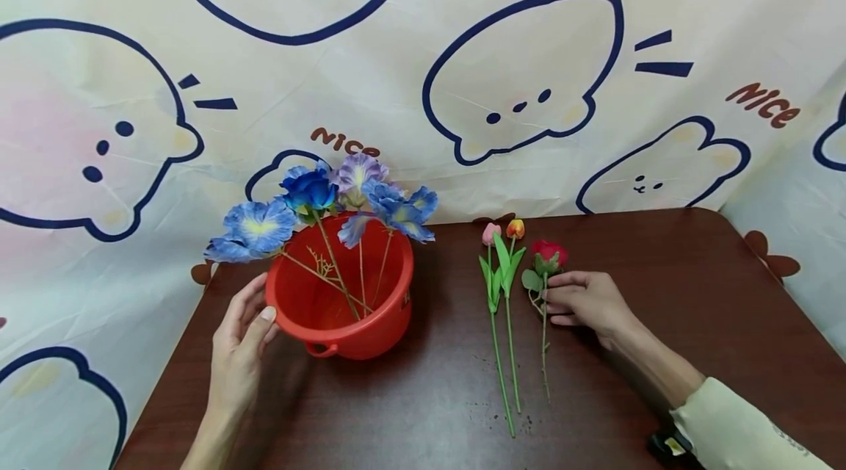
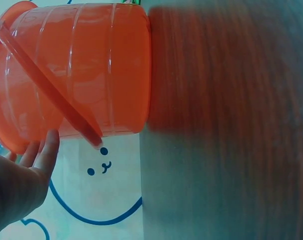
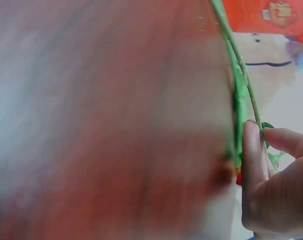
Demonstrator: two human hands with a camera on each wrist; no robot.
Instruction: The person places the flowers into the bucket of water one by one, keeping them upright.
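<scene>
A red bucket [image 1: 370, 330] stands at the left of the table in the head view, with several blue and purple artificial flowers [image 1: 396, 209] leaning in it. My left hand [image 1: 241, 345] rests against the outside of its rim, fingers fairly straight; the left wrist view shows the same hand [image 2: 26, 180] beside the bucket wall [image 2: 91, 70]. My right hand [image 1: 591, 305] pinches the stem of a red rose [image 1: 550, 255] near its leaves. In the right wrist view, thumb and finger meet on the rose stem [image 3: 249, 90].
Left of the rose lie a pink tulip [image 1: 491, 235] and an orange tulip [image 1: 515, 229] with long green stems. A small black object [image 1: 667, 448] sits by the right sleeve. Behind the brown table [image 1: 423, 411] hangs a patterned cloth [image 1: 370, 88].
</scene>
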